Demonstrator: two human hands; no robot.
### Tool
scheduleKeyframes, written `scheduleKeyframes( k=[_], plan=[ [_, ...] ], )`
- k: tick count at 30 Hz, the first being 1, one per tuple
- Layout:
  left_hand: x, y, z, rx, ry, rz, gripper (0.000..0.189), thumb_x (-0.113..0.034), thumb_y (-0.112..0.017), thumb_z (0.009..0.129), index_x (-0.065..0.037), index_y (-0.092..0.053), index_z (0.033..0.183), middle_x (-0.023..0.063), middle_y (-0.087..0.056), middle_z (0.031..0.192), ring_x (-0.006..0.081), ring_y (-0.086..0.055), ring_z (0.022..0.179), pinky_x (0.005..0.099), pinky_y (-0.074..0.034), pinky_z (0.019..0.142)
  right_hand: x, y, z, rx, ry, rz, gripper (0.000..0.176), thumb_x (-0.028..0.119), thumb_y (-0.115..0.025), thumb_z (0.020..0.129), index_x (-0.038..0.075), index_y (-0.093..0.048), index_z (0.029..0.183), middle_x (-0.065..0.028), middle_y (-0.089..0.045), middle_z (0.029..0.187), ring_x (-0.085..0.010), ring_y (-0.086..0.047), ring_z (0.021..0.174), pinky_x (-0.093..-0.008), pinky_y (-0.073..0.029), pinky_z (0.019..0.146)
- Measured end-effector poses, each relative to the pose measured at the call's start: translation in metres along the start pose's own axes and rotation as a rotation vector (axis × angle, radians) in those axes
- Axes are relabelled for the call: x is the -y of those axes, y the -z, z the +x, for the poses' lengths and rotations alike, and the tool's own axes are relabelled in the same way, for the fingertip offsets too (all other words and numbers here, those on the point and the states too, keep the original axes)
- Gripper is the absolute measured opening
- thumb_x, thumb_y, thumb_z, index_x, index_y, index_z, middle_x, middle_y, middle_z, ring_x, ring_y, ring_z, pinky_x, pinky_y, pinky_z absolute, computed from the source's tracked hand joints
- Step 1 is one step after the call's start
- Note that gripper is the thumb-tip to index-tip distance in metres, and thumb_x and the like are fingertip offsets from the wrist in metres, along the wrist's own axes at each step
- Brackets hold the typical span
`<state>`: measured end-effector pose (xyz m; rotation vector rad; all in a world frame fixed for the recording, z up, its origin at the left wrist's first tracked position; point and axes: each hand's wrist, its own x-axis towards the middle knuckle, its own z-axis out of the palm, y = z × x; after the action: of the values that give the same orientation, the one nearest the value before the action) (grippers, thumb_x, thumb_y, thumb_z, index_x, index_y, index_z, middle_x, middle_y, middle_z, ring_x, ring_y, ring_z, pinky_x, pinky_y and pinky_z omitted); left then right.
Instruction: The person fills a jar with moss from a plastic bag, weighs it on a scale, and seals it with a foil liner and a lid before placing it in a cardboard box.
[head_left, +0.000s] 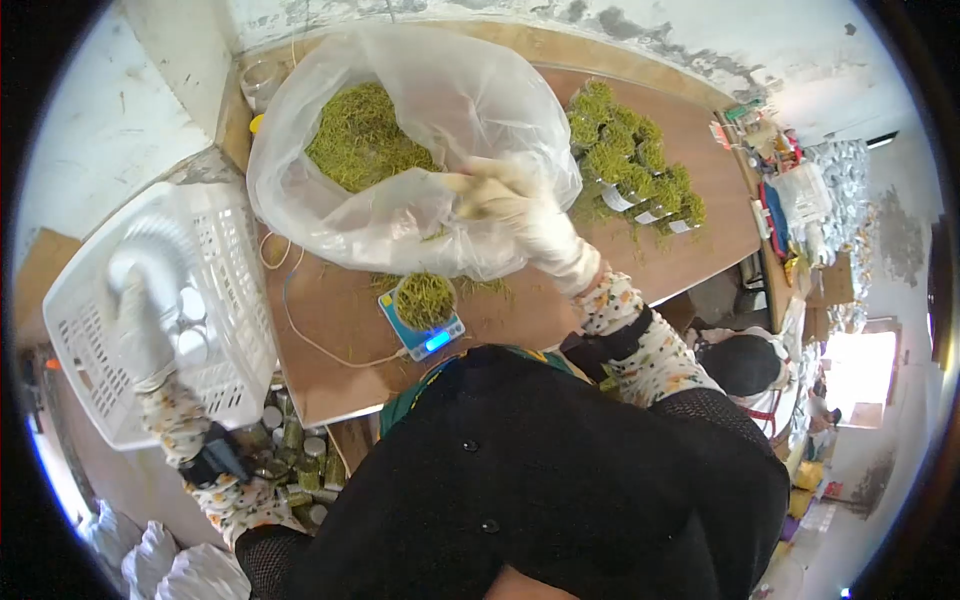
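Observation:
My gloved left hand [140, 325] is inside the white plastic basket [95, 385], beside several white lids [190, 325]; motion blurs its fingers. Over the near right side of the clear plastic bag [450, 75], my gloved right hand [500, 195] is also smeared by motion, and whether it holds anything cannot be made out. Green dried herb [365, 140] fills part of the bag. Between the bag and my body, a round container heaped with herb [425, 300] stands on a small blue scale [437, 341] with a lit display.
Several herb-filled jars [625, 150] stand at the right of the brown table [660, 260]. Filled jars with lids [300, 450] lie below the basket. A cable crosses the table's left part. Another person [745, 365] is at the right, near shelves of goods.

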<state>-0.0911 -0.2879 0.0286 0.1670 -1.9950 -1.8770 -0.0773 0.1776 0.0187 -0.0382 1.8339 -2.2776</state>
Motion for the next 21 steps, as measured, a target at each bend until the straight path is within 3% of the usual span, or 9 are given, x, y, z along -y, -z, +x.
scheduleKeyframes(
  k=[2,5,7,11,14,15,17,20,21],
  plan=[
    [-0.036,-0.080,-0.046,0.135,0.028,0.060,0.041,-0.014,-0.062,0.094,-0.001,-0.052,0.131,0.0124,-0.061,0.117,0.0197,-0.061,0.101,0.0321,-0.053,0.084,-0.006,-0.032,-0.006,0.138,0.271,-0.087,0.058,0.013,-0.073,0.085,-0.002,-0.047,0.135,-0.0140,-0.058,0.133,-0.0174,-0.063,0.098,-0.0298,-0.051,0.086],
    [-0.070,-0.193,-0.127,0.438,0.068,-0.010,0.033,-0.012,-0.062,0.093,-0.001,-0.056,0.123,0.0095,-0.062,0.115,0.0188,-0.060,0.102,0.0315,-0.050,0.089,0.027,-0.045,-0.026,0.182,1.107,-0.944,0.070,0.014,-0.081,0.071,-0.001,-0.048,0.131,-0.0221,-0.049,0.139,-0.0316,-0.060,0.113,-0.0383,-0.049,0.094],
    [-0.053,-0.236,-0.157,0.466,0.228,-0.409,0.031,-0.013,-0.061,0.093,-0.005,-0.057,0.123,0.0083,-0.062,0.114,0.0165,-0.061,0.102,0.0305,-0.052,0.088,0.017,-0.017,-0.032,0.165,0.967,-0.997,0.073,0.015,-0.084,0.065,-0.001,-0.049,0.127,-0.0243,-0.047,0.140,-0.0377,-0.054,0.120,-0.0430,-0.047,0.098],
    [-0.015,-0.289,-0.201,0.531,0.524,-0.502,0.026,-0.016,-0.060,0.096,-0.004,-0.060,0.120,0.0067,-0.065,0.110,0.0163,-0.064,0.097,0.0293,-0.053,0.085,0.017,0.049,-0.071,0.212,0.585,-1.095,0.072,0.015,-0.082,0.064,-0.001,-0.048,0.126,-0.0231,-0.054,0.132,-0.0398,-0.055,0.119,-0.0428,-0.045,0.102],
    [0.034,-0.327,-0.220,0.654,0.678,-0.467,0.033,-0.024,-0.059,0.098,0.000,-0.061,0.120,0.0068,-0.067,0.110,0.0140,-0.062,0.099,0.0295,-0.047,0.091,-0.009,0.100,-0.087,0.322,0.310,-0.922,0.072,0.015,-0.079,0.070,-0.003,-0.045,0.131,-0.0230,-0.057,0.127,-0.0397,-0.056,0.117,-0.0419,-0.045,0.102],
    [0.060,-0.342,-0.229,0.696,0.675,-0.551,0.033,-0.026,-0.059,0.098,-0.001,-0.061,0.120,0.0072,-0.067,0.112,0.0142,-0.061,0.101,0.0289,-0.045,0.092,-0.026,0.115,-0.092,0.292,0.195,-0.702,0.070,0.015,-0.077,0.072,-0.003,-0.046,0.132,-0.0234,-0.058,0.126,-0.0394,-0.056,0.117,-0.0418,-0.044,0.101],
    [0.073,-0.373,-0.238,0.691,0.891,-0.575,0.041,-0.023,-0.057,0.099,0.001,-0.052,0.133,0.0106,-0.062,0.125,0.0208,-0.061,0.111,0.0338,-0.048,0.097,-0.061,0.141,-0.099,0.233,-0.051,-0.274,0.067,0.016,-0.074,0.076,-0.003,-0.046,0.134,-0.0242,-0.059,0.123,-0.0388,-0.057,0.116,-0.0414,-0.044,0.101],
    [0.054,-0.385,-0.247,0.697,0.985,-0.596,0.055,-0.028,-0.058,0.098,-0.004,-0.040,0.144,0.0119,-0.050,0.141,0.0244,-0.054,0.122,0.0377,-0.043,0.104,-0.078,0.172,-0.099,0.264,-0.135,-0.528,0.066,0.027,-0.071,0.079,-0.002,-0.050,0.134,-0.0269,-0.058,0.124,-0.0381,-0.056,0.118,-0.0401,-0.044,0.101],
    [0.041,-0.381,-0.247,0.702,0.991,-0.570,0.059,-0.029,-0.059,0.098,-0.005,-0.036,0.148,0.0126,-0.046,0.146,0.0255,-0.051,0.126,0.0389,-0.042,0.106,-0.075,0.179,-0.100,0.288,-0.264,-0.757,0.067,0.032,-0.070,0.079,-0.002,-0.050,0.134,-0.0273,-0.058,0.124,-0.0381,-0.056,0.119,-0.0400,-0.044,0.101]
  ],
)
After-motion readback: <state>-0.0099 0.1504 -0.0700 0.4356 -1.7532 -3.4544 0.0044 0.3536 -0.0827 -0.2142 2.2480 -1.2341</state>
